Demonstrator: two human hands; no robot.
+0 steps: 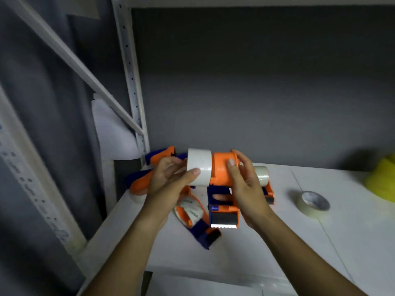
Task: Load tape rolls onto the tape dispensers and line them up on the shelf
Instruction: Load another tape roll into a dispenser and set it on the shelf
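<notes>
the left hand (pixel 171 178) grasps a white tape roll (pixel 199 167) around its rim, thumb across the face, seemingly to slide it onto the orange hub of the tape dispenser (pixel 223 184); the right hand (pixel 245 184) braces that hub, thumb pressed on it, fingers curled behind, holding it above the white shelf (pixel 277 242); more dispensers lie beneath; a spare roll (pixel 313 203) lies apart, rightward.

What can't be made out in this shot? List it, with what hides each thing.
Head view only:
- The tape roll's far side, hidden by the left hand.
- Whether the roll is fully seated on the orange dispenser: the right hand covers the hub's end.
- The yellow object, cut off by the right edge.
- The printing on the dispenser lying flat, blurred.
</notes>
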